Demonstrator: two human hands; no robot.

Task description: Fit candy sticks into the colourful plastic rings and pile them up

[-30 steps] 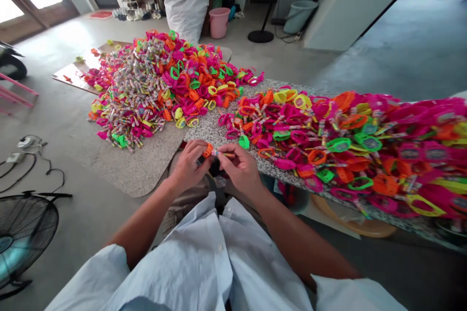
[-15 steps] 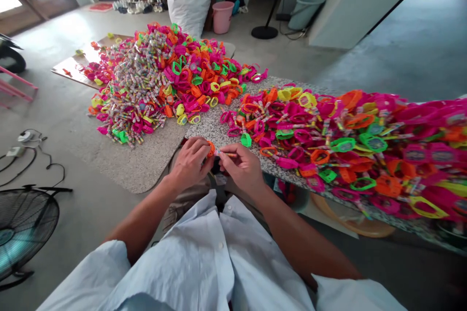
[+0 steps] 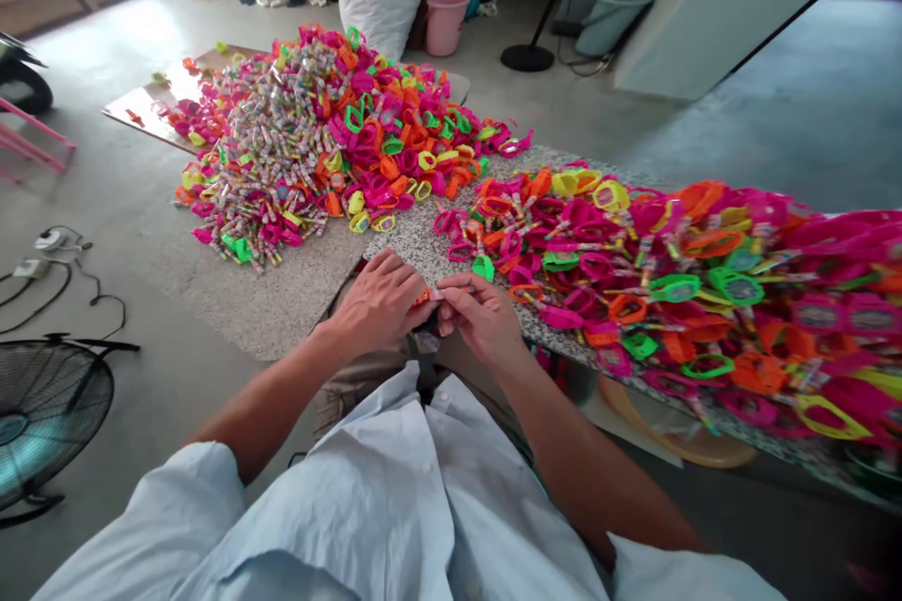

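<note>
Head view, read from the left: a black wire-caged fan stands on the bare concrete floor beside loose cables, well apart from the work; further in, a mound of small wrapped candy sticks and neon plastic rings lies on a speckled stone slab, heaped within arm's reach so pieces can be drawn off its near edge; the left hand curls over an orange ring piece, fingers closed round it so only a sliver shows, held just above the lap at the slab's edge; touching it, the right hand pinches something small and pale between thumb and forefinger, pressed against the orange piece, though what it is I cannot tell; the two hands meet knuckle to knuckle, likely to steady a fiddly fit; to the right a long drift of glossy toy bands, pink, orange, green and yellow, smooth moulded loops, covers the counter.
</note>
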